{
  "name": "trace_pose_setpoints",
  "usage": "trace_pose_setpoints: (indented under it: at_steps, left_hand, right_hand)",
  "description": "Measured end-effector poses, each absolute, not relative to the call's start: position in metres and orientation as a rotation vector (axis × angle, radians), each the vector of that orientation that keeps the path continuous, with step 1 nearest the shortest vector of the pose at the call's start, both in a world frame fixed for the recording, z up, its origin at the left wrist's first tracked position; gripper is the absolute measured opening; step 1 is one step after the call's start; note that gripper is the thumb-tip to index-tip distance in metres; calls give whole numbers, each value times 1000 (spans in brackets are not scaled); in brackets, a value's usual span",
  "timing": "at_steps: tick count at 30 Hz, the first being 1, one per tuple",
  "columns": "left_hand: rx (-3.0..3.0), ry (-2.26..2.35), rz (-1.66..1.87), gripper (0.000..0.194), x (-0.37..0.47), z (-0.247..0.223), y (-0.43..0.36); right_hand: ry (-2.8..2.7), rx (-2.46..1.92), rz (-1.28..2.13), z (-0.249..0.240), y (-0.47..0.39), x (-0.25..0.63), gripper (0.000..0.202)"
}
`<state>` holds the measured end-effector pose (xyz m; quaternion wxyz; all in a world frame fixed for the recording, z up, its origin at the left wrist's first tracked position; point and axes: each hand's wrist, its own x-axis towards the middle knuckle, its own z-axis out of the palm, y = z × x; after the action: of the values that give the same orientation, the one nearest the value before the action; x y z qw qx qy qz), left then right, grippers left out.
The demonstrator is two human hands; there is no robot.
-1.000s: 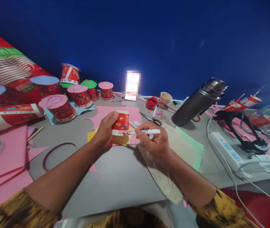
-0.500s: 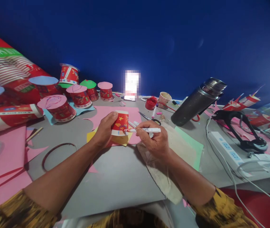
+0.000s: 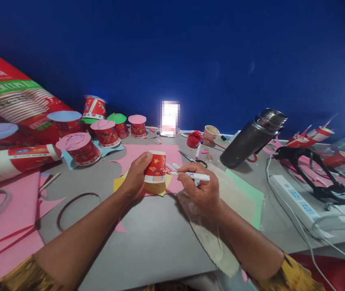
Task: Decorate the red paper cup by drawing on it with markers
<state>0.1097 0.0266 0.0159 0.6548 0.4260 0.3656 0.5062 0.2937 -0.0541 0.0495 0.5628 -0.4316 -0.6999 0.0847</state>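
Note:
My left hand is closed around a red paper cup with gold stars and a white band bearing blue marks. The cup is held above pink and yellow paper. In my right hand is a white marker, its red tip pointing left at the cup's right side. Whether the tip touches the cup I cannot tell. Behind my right hand lie scissors, and a pale cloth spreads under the right wrist.
Several decorated cups with paper tops stand at the left, beside a bagged cup stack. A dark thermos leans at the right, near a power strip with trailing cables. A bright phone screen stands by the blue wall.
The view has tilted up slightly, so things sit lower in the picture. The cup is more upright in my left hand, and the marker tip has moved from its lower edge to higher on its side.

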Motion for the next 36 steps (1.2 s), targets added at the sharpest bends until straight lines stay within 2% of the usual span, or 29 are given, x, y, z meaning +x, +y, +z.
trace_pose_setpoints:
  at_steps: [12,36]
  left_hand:
    - [1018,860,1174,49,108,12,27]
    - [948,841,1183,54,110,8,30]
  right_hand:
    - [-1780,-853,102,46,-56,286,11]
    - [-1724,-924,36,48,-54,289,13]
